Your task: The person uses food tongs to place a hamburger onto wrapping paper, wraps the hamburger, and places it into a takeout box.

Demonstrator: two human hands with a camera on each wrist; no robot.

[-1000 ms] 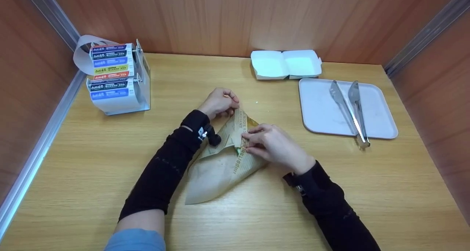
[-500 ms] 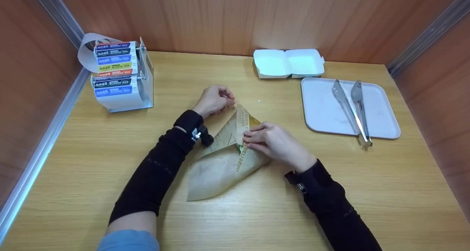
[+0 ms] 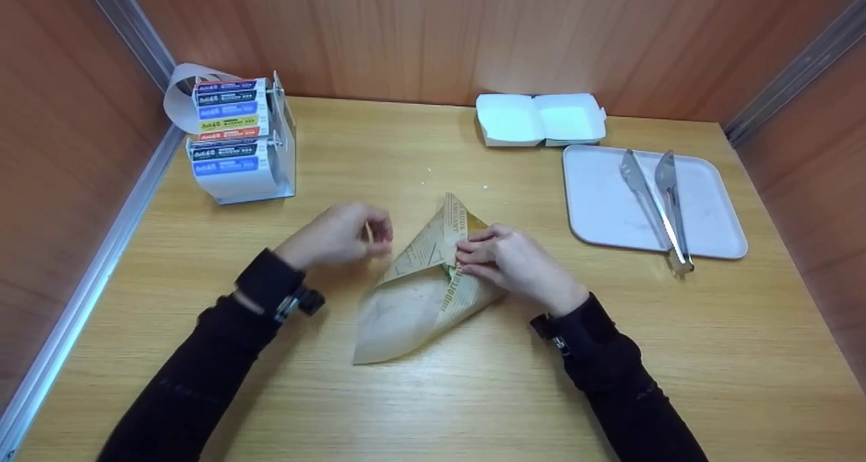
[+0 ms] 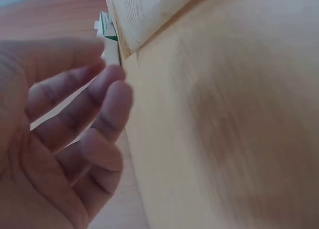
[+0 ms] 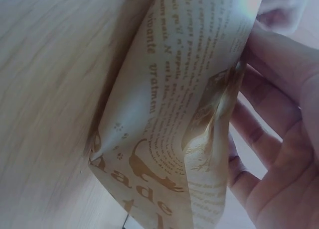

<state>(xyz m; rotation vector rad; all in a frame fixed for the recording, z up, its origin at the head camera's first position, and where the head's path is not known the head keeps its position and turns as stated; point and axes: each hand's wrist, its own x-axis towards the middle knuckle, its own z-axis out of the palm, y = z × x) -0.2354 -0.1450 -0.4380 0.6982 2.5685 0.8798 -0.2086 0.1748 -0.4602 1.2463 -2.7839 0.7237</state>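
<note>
A sheet of printed brown wrapping paper lies on the table, its sides folded to a point at the far end. A bit of green filling shows at the fold; the rest of the contents is hidden. With fingers and thumb, my right hand pinches the folded edge. The right wrist view shows those fingers behind the printed paper. To the left of the wrap, my left hand is off the paper, its fingers loosely curled. No object shows in that hand in the left wrist view.
A label dispenser with several coloured label rolls stands at the back left. An open white box is at the back. On the right, metal tongs lie across a white tray. Wooden panels enclose the table.
My left hand has let go of the paper's far tip and moved left and toward me. My right hand keeps pinching the fold.
</note>
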